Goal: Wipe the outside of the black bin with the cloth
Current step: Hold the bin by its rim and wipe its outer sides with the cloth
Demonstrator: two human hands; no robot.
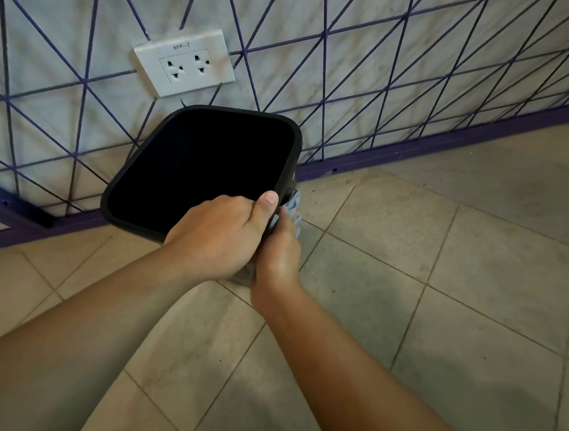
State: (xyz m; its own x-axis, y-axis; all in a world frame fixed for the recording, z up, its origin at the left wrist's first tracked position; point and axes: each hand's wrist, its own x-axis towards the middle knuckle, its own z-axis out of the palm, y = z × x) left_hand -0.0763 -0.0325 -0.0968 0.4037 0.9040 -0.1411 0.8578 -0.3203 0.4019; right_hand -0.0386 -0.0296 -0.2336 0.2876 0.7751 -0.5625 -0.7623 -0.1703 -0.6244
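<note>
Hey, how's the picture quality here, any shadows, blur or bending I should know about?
Head view: soft, even light with no glare; the black bin interior reads as solid black with no detail; faint arm shadows fall on the floor tiles; wide-angle bending curves the purple wall lines; the socket label is sharp.

Light soft, even, moderately dim; no glare. Broad faint shadows of forearms on tiled floor (pixel 445 289), lower centre and lower right. Inside of black bin (pixel 201 163) pure black, no detail. Wall (pixel 400 61) brighter than floor. Wide-angle bend: purple baseboard (pixel 437 143) and grid lines curve toward edges. Focus sharp mid-frame, socket label (pixel 181 46) readable; near forearms slightly soft
</note>
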